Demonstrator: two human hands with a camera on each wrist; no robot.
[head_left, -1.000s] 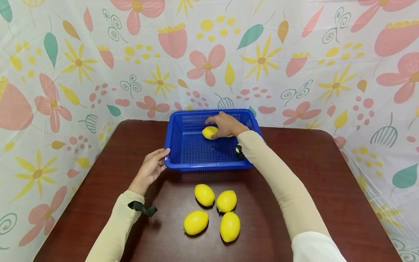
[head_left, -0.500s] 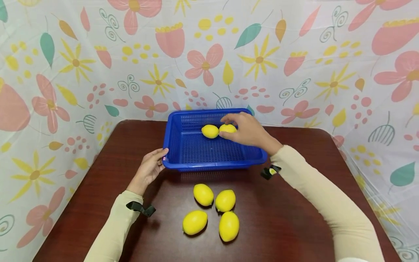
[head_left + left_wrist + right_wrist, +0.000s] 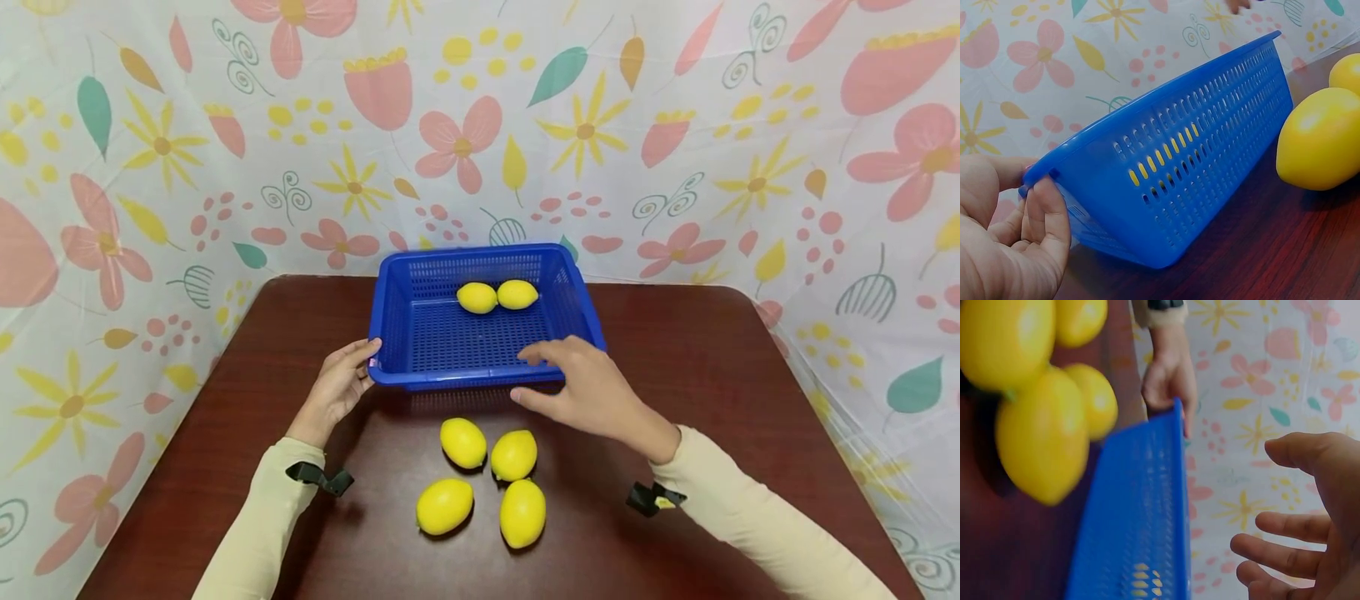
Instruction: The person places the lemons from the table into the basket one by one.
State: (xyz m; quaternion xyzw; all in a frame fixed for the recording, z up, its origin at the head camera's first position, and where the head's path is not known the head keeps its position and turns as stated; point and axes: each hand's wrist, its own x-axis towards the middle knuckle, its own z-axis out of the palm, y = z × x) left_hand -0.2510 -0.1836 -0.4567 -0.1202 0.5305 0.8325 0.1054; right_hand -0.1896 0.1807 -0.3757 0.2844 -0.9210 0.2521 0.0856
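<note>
A blue plastic basket with slotted walls stands on the table. Its front left corner is pinched by my left hand, thumb on the rim and fingers beneath, as the left wrist view also shows. Two lemons lie side by side against the basket's back wall. My right hand hovers over the basket's front right edge with fingers spread and nothing in them; the right wrist view shows the same hand bare. Several more lemons lie in a loose cluster on the table before the basket.
The dark reddish-brown table reaches back to a white curtain printed with flowers and leaves, which also runs along both sides. Black straps circle both wrists over pale sleeves.
My right hand has let go of a lemon beside another one in the basket, then drawn back toward me and to the right. My left hand has stayed on the basket's corner.
</note>
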